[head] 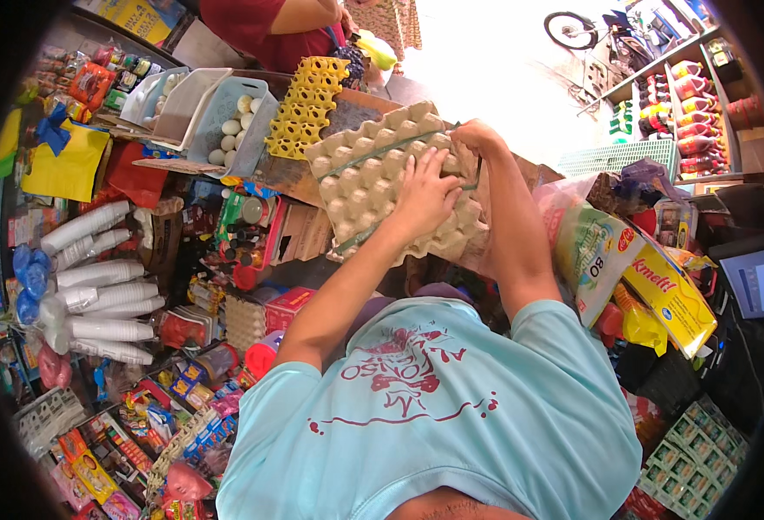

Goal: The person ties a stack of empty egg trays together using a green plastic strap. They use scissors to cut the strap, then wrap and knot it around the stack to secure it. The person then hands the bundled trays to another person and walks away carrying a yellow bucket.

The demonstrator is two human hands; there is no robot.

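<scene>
A grey pulp egg tray [372, 172], apparently stacked on another, lies tilted on the wooden counter in front of me. Dark green straps [382, 151] run across its cupped top. My left hand [426, 192] rests on the tray with its fingers spread. At the far right corner, my right hand [476, 138] is closed on a length of green strap, which hangs in a loop below the fist. Whether there are eggs inside the stack cannot be seen.
A yellow plastic egg tray [307, 107] and a light blue bin of eggs [203, 130] stand to the left. Beyond the wooden counter [291, 174] is a person in a red shirt [252, 32]. Stacked foam cups [105, 299] hang at left; plastic-wrapped packs [580, 247] crowd the right.
</scene>
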